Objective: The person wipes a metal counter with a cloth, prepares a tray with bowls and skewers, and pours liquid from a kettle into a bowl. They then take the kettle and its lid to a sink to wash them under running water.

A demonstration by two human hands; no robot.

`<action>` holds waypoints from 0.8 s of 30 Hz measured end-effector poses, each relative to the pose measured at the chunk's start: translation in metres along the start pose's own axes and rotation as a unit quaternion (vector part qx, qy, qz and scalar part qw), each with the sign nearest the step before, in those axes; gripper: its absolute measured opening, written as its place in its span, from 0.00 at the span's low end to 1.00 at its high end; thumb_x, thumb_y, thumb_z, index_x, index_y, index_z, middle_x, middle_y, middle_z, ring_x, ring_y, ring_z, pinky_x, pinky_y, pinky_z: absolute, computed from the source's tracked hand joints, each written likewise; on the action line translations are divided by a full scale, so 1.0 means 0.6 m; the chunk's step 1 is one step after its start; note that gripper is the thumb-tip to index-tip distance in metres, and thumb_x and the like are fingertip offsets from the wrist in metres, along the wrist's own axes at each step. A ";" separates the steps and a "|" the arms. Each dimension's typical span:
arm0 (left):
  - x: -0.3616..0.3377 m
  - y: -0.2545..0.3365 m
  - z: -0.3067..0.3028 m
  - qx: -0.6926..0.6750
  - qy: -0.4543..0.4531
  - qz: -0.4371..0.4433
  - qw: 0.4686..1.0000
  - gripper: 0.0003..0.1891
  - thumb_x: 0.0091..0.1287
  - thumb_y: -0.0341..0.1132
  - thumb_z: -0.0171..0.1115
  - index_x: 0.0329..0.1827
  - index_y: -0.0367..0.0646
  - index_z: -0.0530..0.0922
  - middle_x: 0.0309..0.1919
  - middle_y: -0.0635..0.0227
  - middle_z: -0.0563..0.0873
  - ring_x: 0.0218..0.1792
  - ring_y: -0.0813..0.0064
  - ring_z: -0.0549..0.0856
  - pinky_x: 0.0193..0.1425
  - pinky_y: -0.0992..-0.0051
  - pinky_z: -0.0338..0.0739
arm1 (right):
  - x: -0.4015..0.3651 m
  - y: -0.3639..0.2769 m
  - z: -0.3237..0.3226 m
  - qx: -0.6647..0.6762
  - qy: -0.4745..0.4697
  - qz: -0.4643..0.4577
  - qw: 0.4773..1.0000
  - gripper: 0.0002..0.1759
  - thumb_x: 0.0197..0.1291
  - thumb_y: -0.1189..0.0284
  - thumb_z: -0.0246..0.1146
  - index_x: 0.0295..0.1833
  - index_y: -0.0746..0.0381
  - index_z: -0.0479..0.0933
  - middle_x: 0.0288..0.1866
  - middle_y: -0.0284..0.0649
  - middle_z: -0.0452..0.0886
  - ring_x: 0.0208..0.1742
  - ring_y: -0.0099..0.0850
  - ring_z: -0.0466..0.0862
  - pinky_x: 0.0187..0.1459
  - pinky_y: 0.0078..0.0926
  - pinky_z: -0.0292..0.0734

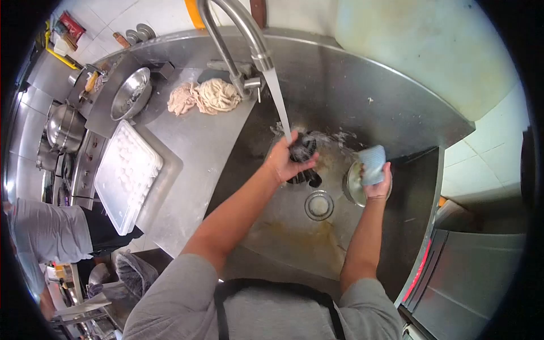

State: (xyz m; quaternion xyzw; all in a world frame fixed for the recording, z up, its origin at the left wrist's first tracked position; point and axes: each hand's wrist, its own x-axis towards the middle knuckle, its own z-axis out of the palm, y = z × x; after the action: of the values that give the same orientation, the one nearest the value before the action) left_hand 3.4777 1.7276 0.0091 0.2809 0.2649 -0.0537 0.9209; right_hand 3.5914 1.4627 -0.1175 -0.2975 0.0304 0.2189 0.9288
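Observation:
Water runs from the tall metal faucet (262,59) onto my left hand (283,161) inside the steel sink (266,238). That hand is curled around a dark, rounded object (304,147), whose exact kind I cannot make out. Below it on the sink floor lies another black item (310,178), partly hidden by my fingers. Over on the right, my right hand (379,184) grips a light blue cleaning cloth (372,163). A round metal bowl (353,184) stands beneath the cloth and that hand, partly covered by them. The round drain (318,205) sits between my two forearms.
Left of the sink, a steel counter (187,141) bears bunched cloths (212,96), a metal bowl (131,93) and a white tray of pale pieces (127,173). A person in a grey shirt (54,229) stands at far left. A grey bin-like box (470,277) is at lower right.

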 end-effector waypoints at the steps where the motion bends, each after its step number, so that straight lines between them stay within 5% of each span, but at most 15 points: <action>1: -0.004 0.002 0.007 0.007 -0.011 -0.004 1.000 0.17 0.63 0.48 0.50 0.47 0.46 0.71 0.42 0.61 0.78 0.40 0.64 0.78 0.39 0.63 0.77 | -0.024 0.017 0.108 0.014 0.012 -0.033 0.999 0.30 0.54 0.53 0.54 0.58 0.60 0.65 0.51 0.41 0.73 0.47 0.40 0.75 0.49 0.36 0.71; 3: 0.003 -0.005 0.000 0.018 -0.022 0.029 0.999 0.17 0.63 0.47 0.49 0.47 0.46 0.71 0.43 0.62 0.77 0.42 0.63 0.78 0.44 0.60 0.76 | -0.065 0.047 0.258 -0.191 -0.109 -0.154 0.963 0.28 0.56 0.54 0.54 0.57 0.61 0.67 0.55 0.40 0.71 0.53 0.38 0.72 0.51 0.34 0.70; 4: -0.003 -0.002 0.010 -0.001 -0.021 0.046 0.999 0.16 0.63 0.47 0.49 0.47 0.47 0.70 0.42 0.62 0.78 0.41 0.63 0.78 0.44 0.59 0.75 | -0.073 0.071 0.289 -0.322 -0.175 -0.220 0.904 0.25 0.56 0.58 0.56 0.56 0.61 0.67 0.56 0.39 0.70 0.54 0.37 0.71 0.51 0.33 0.69; 5: -0.008 0.007 0.018 -0.019 -0.021 0.064 0.998 0.14 0.63 0.46 0.49 0.46 0.48 0.70 0.41 0.63 0.78 0.41 0.63 0.78 0.44 0.57 0.74 | -0.078 0.086 0.315 -0.443 -0.238 -0.283 0.817 0.23 0.56 0.62 0.57 0.56 0.61 0.68 0.57 0.38 0.69 0.56 0.35 0.69 0.52 0.32 0.68; 6: -0.011 0.021 0.018 -0.097 -0.123 0.023 0.987 0.13 0.65 0.45 0.46 0.44 0.48 0.71 0.43 0.64 0.77 0.41 0.65 0.77 0.44 0.60 0.74 | -0.083 0.090 0.340 -0.538 -0.243 -0.335 0.735 0.21 0.56 0.64 0.57 0.54 0.61 0.69 0.56 0.38 0.70 0.56 0.34 0.69 0.52 0.32 0.67; 8: -0.021 0.019 0.028 -0.031 -0.032 0.113 0.993 0.13 0.65 0.45 0.46 0.44 0.48 0.70 0.43 0.66 0.76 0.41 0.68 0.77 0.43 0.65 0.74 | -0.094 0.090 0.385 -0.695 -0.239 -0.420 0.532 0.18 0.55 0.68 0.58 0.51 0.61 0.72 0.55 0.38 0.71 0.55 0.31 0.69 0.52 0.30 0.67; 10: -0.027 0.019 0.048 0.098 0.103 0.166 0.976 0.15 0.68 0.44 0.38 0.48 0.46 0.68 0.40 0.68 0.76 0.42 0.69 0.77 0.43 0.66 0.75 | -0.064 0.096 0.404 -0.585 -0.132 -0.294 0.745 0.15 0.53 0.72 0.58 0.48 0.62 0.74 0.52 0.40 0.72 0.53 0.32 0.70 0.51 0.29 0.67; 12: -0.036 0.028 0.051 0.105 0.074 0.211 0.969 0.15 0.68 0.44 0.38 0.48 0.46 0.68 0.40 0.68 0.76 0.42 0.70 0.76 0.44 0.65 0.74 | -0.075 0.087 0.452 -0.348 0.003 -0.062 0.935 0.13 0.48 0.77 0.57 0.43 0.63 0.75 0.43 0.44 0.75 0.49 0.37 0.73 0.51 0.29 0.66; 13: -0.049 0.035 0.058 0.110 0.061 0.232 0.965 0.15 0.68 0.44 0.38 0.48 0.46 0.68 0.40 0.68 0.76 0.42 0.70 0.76 0.44 0.65 0.73 | -0.080 0.088 0.452 -0.446 -0.053 -0.194 0.872 0.13 0.48 0.78 0.58 0.42 0.63 0.75 0.41 0.44 0.75 0.48 0.38 0.74 0.51 0.29 0.66; 15: -0.066 0.055 0.073 0.016 0.050 0.196 0.979 0.15 0.68 0.45 0.39 0.47 0.46 0.69 0.39 0.67 0.76 0.42 0.71 0.75 0.45 0.65 0.71 | -0.093 0.094 0.447 -0.590 -0.159 -0.437 0.660 0.13 0.46 0.78 0.58 0.41 0.63 0.76 0.38 0.44 0.76 0.45 0.40 0.75 0.50 0.30 0.66; 17: -0.082 0.077 0.069 -0.033 0.000 0.149 0.988 0.16 0.68 0.45 0.40 0.46 0.45 0.70 0.39 0.67 0.75 0.42 0.71 0.75 0.46 0.66 0.70 | -0.101 0.086 0.454 -0.622 -0.175 -0.399 0.651 0.10 0.47 0.78 0.58 0.38 0.62 0.76 0.36 0.44 0.77 0.43 0.40 0.75 0.49 0.32 0.67; 18: -0.122 0.078 0.099 0.033 0.076 0.160 0.984 0.17 0.67 0.45 0.40 0.45 0.42 0.71 0.39 0.66 0.76 0.42 0.72 0.74 0.46 0.69 0.69 | -0.095 0.078 0.459 -0.638 -0.180 -0.389 0.640 0.09 0.46 0.78 0.58 0.37 0.62 0.76 0.36 0.44 0.77 0.43 0.40 0.76 0.49 0.33 0.67; 21: -0.083 0.048 0.077 0.287 0.045 0.344 0.893 0.18 0.68 0.44 0.39 0.48 0.41 0.71 0.40 0.65 0.76 0.42 0.73 0.74 0.47 0.72 0.68 | -0.071 0.063 0.468 -0.640 -0.111 -0.390 0.653 0.09 0.42 0.79 0.58 0.34 0.61 0.77 0.36 0.44 0.77 0.41 0.43 0.76 0.45 0.34 0.69; 23: -0.087 0.056 0.088 0.257 0.053 0.348 0.900 0.19 0.68 0.43 0.37 0.50 0.39 0.71 0.42 0.65 0.76 0.42 0.75 0.73 0.48 0.76 0.67 | -0.066 0.063 0.466 -0.602 -0.109 -0.413 0.674 0.10 0.41 0.80 0.59 0.33 0.61 0.77 0.35 0.44 0.78 0.41 0.43 0.77 0.44 0.34 0.70; 24: -0.063 0.059 0.078 0.220 0.041 0.359 0.906 0.20 0.68 0.42 0.37 0.49 0.38 0.72 0.42 0.65 0.76 0.42 0.76 0.73 0.48 0.76 0.67 | -0.082 0.066 0.473 -0.603 -0.167 -0.461 0.630 0.10 0.41 0.79 0.58 0.33 0.61 0.77 0.37 0.44 0.78 0.41 0.43 0.77 0.43 0.34 0.70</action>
State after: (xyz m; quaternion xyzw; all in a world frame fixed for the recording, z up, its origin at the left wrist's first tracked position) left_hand 3.4755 1.7300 0.0788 0.5542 0.1657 0.2352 0.7811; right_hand 3.5090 1.6331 0.1032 -0.7248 -0.4047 -0.2220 0.5114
